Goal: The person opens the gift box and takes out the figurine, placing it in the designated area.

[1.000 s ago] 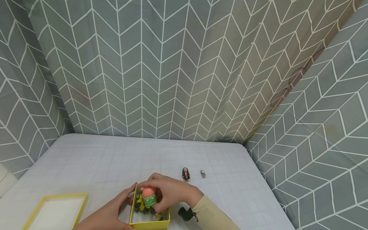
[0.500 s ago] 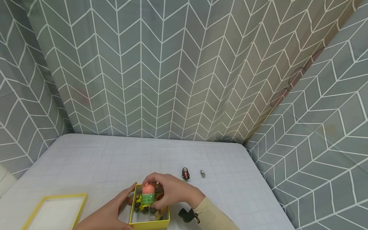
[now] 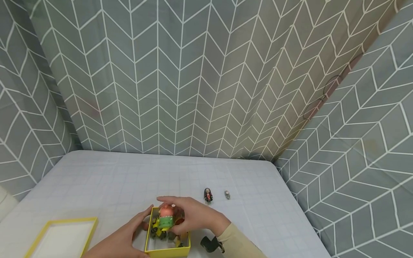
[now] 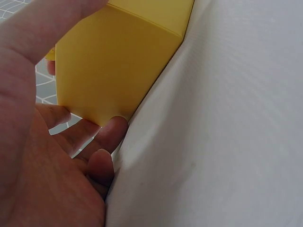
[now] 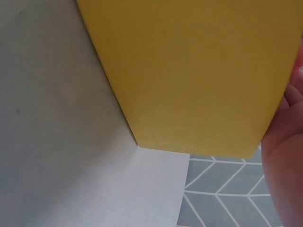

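Note:
In the head view a yellow box [image 3: 167, 253] stands at the near edge with small toys inside. My left hand [image 3: 120, 238] grips its left side; in the left wrist view the fingers [image 4: 113, 132] curl at the box's far end and the thumb lies along the near part. A small toy figure [image 3: 166, 216], coral on top with a green body, sits upright on the other toys. My right hand [image 3: 198, 215] is over the box's right side, index finger stretched past the figure, thumb close to its base. Beside the figure lies a yellow-and-black toy [image 3: 157, 229].
A white lid with a yellow rim [image 3: 94, 229] lies to the left. Behind the right hand are a dark-haired doll figure [image 3: 208, 195] and a small grey figure [image 3: 227, 195]. A black object [image 3: 211, 244] lies near the right sleeve. Patterned curtains [image 3: 180, 89] surround the white-covered table [image 3: 135, 179].
The right hand's index finger has lifted from the coral-and-green toy figure and straightened out to the left. The figure has turned more upright in the box. The left hand has stayed on the box.

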A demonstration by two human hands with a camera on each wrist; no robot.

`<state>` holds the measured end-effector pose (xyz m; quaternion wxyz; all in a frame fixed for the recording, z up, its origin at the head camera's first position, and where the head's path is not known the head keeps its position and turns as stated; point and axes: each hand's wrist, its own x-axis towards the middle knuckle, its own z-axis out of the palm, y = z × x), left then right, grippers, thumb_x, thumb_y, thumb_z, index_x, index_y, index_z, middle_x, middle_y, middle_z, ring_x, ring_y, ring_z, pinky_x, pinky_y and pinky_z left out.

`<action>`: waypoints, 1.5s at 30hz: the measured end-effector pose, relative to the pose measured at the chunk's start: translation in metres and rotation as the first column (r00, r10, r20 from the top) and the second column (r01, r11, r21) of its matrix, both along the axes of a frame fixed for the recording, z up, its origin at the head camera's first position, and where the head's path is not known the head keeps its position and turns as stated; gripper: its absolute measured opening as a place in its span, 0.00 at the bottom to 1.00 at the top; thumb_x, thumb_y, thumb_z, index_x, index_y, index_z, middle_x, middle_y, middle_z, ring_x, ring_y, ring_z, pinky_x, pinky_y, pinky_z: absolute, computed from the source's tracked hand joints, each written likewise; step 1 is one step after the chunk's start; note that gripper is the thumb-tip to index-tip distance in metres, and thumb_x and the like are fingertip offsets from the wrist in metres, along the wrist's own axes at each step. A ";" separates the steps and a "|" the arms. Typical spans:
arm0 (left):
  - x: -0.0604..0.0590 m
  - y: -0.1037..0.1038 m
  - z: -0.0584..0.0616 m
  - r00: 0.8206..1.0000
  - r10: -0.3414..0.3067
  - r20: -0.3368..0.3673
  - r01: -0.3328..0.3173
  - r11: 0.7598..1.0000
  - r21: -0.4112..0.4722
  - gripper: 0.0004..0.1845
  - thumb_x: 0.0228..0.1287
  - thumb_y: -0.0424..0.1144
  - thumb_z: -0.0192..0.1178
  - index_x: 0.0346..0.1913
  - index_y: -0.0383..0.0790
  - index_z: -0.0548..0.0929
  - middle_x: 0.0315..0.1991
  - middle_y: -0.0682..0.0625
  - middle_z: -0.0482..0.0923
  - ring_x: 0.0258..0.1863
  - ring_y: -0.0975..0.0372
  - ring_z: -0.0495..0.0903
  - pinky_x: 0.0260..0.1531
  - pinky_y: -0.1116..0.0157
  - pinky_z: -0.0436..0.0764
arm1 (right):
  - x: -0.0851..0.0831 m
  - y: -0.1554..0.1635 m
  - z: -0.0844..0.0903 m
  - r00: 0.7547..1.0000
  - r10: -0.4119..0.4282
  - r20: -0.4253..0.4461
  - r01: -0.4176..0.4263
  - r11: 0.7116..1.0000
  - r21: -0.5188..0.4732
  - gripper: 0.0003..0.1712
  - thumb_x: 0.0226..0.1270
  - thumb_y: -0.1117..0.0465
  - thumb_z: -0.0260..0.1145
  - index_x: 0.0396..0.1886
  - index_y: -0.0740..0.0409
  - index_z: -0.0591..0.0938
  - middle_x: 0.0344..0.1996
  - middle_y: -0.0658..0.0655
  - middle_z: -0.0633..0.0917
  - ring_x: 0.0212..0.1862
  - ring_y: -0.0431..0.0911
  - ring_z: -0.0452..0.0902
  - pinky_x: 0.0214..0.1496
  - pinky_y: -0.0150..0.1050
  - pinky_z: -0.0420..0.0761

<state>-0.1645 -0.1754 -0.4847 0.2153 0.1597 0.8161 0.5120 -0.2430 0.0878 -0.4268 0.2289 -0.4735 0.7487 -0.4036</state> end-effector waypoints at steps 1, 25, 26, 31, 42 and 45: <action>0.000 0.000 0.000 1.000 0.000 -0.002 0.000 1.000 -0.004 0.59 0.54 0.48 0.75 0.80 0.51 0.44 0.62 0.50 0.66 0.59 0.53 0.67 0.56 0.53 0.71 | 0.000 0.000 0.000 1.000 -0.003 -0.008 0.003 1.000 0.007 0.51 0.55 0.72 0.73 0.75 0.39 0.62 0.61 0.44 0.75 0.48 0.33 0.76 0.48 0.33 0.80; -0.001 0.001 0.000 1.000 0.013 0.003 -0.013 1.000 -0.028 0.60 0.53 0.49 0.76 0.80 0.50 0.44 0.61 0.51 0.67 0.59 0.54 0.67 0.57 0.57 0.71 | 0.000 0.012 -0.004 0.974 -0.199 -0.111 0.184 0.973 -0.137 0.42 0.49 0.73 0.76 0.64 0.46 0.73 0.63 0.45 0.72 0.60 0.37 0.72 0.59 0.35 0.74; -0.001 0.001 0.000 1.000 0.014 0.007 -0.014 1.000 -0.025 0.60 0.53 0.49 0.76 0.80 0.51 0.44 0.61 0.50 0.67 0.59 0.54 0.67 0.57 0.58 0.71 | 0.000 0.013 -0.004 0.973 -0.208 -0.102 0.192 0.970 -0.146 0.41 0.51 0.73 0.76 0.64 0.44 0.73 0.63 0.45 0.72 0.60 0.38 0.72 0.59 0.35 0.74; -0.002 0.002 -0.001 1.000 0.019 0.016 -0.019 1.000 -0.023 0.60 0.53 0.50 0.76 0.80 0.49 0.44 0.62 0.49 0.67 0.58 0.54 0.68 0.57 0.55 0.71 | -0.001 0.020 -0.005 0.967 -0.255 -0.024 0.247 0.953 -0.173 0.39 0.57 0.71 0.74 0.66 0.43 0.72 0.59 0.45 0.76 0.53 0.38 0.79 0.53 0.35 0.79; -0.002 0.001 -0.002 0.998 0.026 0.054 -0.027 0.999 0.017 0.60 0.53 0.48 0.76 0.80 0.50 0.43 0.59 0.49 0.69 0.58 0.53 0.68 0.54 0.65 0.71 | -0.010 0.030 -0.013 0.850 -0.315 0.422 0.436 0.870 -0.229 0.45 0.54 0.73 0.75 0.68 0.40 0.70 0.59 0.55 0.74 0.52 0.53 0.81 0.49 0.44 0.82; -0.002 0.001 -0.003 0.999 0.024 0.042 -0.024 1.000 0.012 0.61 0.53 0.48 0.76 0.80 0.49 0.43 0.59 0.49 0.69 0.58 0.53 0.67 0.57 0.58 0.71 | -0.012 0.032 -0.015 0.829 -0.320 0.458 0.460 0.857 -0.232 0.43 0.56 0.69 0.76 0.69 0.40 0.69 0.62 0.53 0.75 0.54 0.55 0.80 0.51 0.44 0.81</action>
